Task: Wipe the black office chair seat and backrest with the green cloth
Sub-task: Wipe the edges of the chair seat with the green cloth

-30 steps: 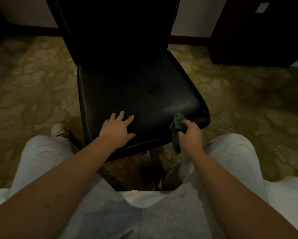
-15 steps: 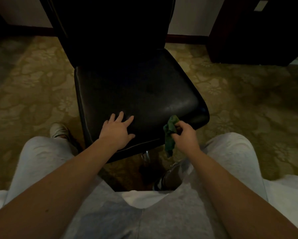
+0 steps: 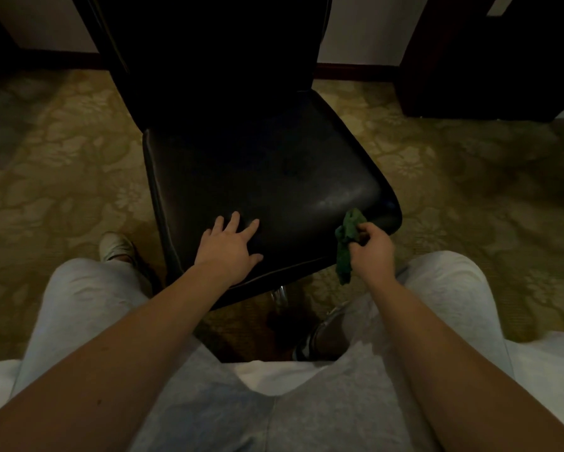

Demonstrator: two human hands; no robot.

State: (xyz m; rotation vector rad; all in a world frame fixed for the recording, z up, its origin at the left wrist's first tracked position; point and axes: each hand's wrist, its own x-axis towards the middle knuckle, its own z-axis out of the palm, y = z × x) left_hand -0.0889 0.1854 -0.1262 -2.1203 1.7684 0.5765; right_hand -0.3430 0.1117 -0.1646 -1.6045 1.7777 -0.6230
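Observation:
The black office chair stands straight in front of me, its padded seat [image 3: 274, 177] facing me and its dark backrest [image 3: 208, 50] rising behind. My left hand [image 3: 230, 247] rests flat on the seat's front edge with fingers spread. At the seat's front right corner my right hand [image 3: 373, 251] pinches a crumpled green cloth [image 3: 347, 243], which touches the seat's rim and hangs down past it.
I sit with grey-trousered knees [image 3: 88, 298] on either side of the chair's front. A patterned yellow-green carpet [image 3: 55, 177] surrounds the chair. Dark wooden furniture [image 3: 489, 57] stands at the back right, and a shoe [image 3: 116, 246] shows left of the seat.
My right hand with the cloth slid left along the seat's front edge, then back to the right corner. The left hand has stayed in place.

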